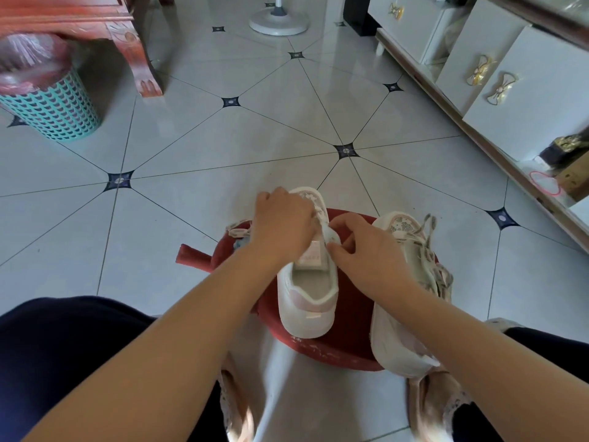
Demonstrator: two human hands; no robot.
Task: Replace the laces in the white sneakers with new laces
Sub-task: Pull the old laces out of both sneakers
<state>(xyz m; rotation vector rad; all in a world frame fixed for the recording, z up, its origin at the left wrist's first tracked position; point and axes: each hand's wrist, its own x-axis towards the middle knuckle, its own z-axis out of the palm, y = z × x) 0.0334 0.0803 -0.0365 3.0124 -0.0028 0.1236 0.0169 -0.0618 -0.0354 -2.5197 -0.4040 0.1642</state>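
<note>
Two white sneakers with pink trim sit on a low red stool (347, 349). The left sneaker (307, 298) points away from me, heel toward me. My left hand (282, 224) lies curled over its front and grips the shoe there. My right hand (366, 247) pinches a white lace (328, 229) at the eyelets beside the tongue. The right sneaker (401, 333) stands beside it with its worn greyish laces (428, 237) threaded and loose. A bundle of patterned laces (237, 231) lies on the stool's far left edge.
A teal bin (54, 106) lined with a pink bag stands at the far left by a red carved table leg (145, 74). A white cabinet (497, 78) runs along the right. A fan base (279, 22) sits far ahead. My feet (433, 406) rest under the stool.
</note>
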